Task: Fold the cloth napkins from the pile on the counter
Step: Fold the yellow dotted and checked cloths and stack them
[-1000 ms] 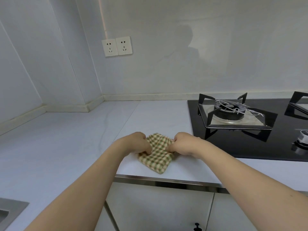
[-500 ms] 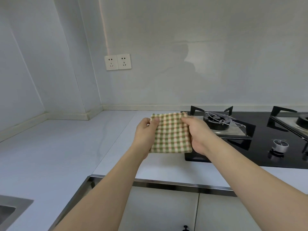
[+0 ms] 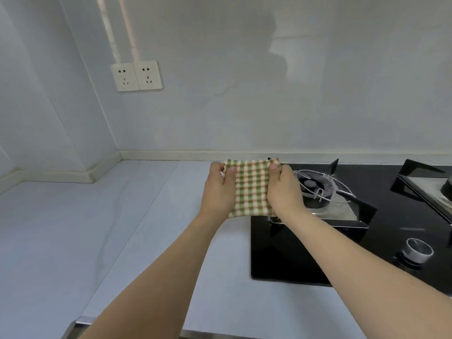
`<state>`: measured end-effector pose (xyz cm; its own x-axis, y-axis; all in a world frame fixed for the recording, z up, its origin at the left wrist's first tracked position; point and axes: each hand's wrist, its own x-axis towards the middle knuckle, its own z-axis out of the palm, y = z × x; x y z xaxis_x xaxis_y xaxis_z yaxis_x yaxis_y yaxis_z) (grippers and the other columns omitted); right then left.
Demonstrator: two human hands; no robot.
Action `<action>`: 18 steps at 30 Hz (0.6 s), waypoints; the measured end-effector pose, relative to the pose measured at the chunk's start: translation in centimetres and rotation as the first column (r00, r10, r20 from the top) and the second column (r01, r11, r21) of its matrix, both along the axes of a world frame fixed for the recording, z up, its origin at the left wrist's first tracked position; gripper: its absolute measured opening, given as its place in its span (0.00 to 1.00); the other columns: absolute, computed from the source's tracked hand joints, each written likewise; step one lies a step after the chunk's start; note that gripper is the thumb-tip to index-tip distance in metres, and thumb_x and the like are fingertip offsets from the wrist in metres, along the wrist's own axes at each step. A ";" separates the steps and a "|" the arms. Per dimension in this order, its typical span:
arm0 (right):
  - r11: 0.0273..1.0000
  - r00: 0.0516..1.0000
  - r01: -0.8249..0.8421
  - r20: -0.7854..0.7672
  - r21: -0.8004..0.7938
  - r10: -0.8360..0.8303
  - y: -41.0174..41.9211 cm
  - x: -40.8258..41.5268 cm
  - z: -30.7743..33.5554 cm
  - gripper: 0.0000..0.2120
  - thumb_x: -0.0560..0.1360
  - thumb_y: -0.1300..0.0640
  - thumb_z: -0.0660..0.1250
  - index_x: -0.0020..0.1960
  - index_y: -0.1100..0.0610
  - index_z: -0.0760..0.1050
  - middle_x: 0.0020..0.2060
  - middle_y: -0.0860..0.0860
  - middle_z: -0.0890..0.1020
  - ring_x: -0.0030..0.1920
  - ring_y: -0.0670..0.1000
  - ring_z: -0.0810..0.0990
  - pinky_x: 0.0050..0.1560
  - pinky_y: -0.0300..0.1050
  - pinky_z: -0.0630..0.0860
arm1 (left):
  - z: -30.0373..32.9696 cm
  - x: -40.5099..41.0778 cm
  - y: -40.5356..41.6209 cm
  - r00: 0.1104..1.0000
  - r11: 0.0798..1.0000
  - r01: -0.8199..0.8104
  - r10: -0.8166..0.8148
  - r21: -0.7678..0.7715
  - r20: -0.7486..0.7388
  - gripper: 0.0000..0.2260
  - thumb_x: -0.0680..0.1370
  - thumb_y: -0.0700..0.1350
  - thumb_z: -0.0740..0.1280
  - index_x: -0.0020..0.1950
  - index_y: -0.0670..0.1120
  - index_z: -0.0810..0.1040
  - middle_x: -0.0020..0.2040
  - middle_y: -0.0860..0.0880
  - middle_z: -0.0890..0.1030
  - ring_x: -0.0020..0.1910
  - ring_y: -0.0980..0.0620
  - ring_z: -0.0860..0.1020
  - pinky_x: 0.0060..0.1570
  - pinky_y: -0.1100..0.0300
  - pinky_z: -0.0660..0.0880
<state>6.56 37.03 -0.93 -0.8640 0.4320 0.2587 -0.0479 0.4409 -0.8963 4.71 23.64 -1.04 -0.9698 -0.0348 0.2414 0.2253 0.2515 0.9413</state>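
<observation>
Napkin (image 3: 252,189), soft green-and-orange checked cloth folded square, hangs above the smooth pale table (image 3: 151,216); left hand (image 3: 220,192) and right hand (image 3: 285,192) each grip a side, thumbs pinching its top corners.

Small square cloth napkin (image 3: 252,189): checked, olive green and cream, thin orange-red lines. Stone counter (image 3: 73,228): pale grey-white, faint veining. Glass gas hob (image 3: 305,260): glossy black; round control knob (image 3: 418,249) silver. Twin wall sockets (image 3: 136,75): cream.
</observation>
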 end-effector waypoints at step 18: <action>0.916 0.963 0.248 0.180 -0.316 -0.199 13.8 8.6 18.2 0.15 0.83 0.46 0.53 0.52 0.56 0.70 0.42 0.47 0.76 0.42 0.47 0.76 0.39 0.42 0.70 | 19.2 5.5 14.8 0.960 0.968 0.249 -0.244 -0.021 0.137 0.07 0.83 0.53 0.57 0.48 0.52 0.68 0.38 0.48 0.74 0.35 0.53 0.73 0.35 0.56 0.72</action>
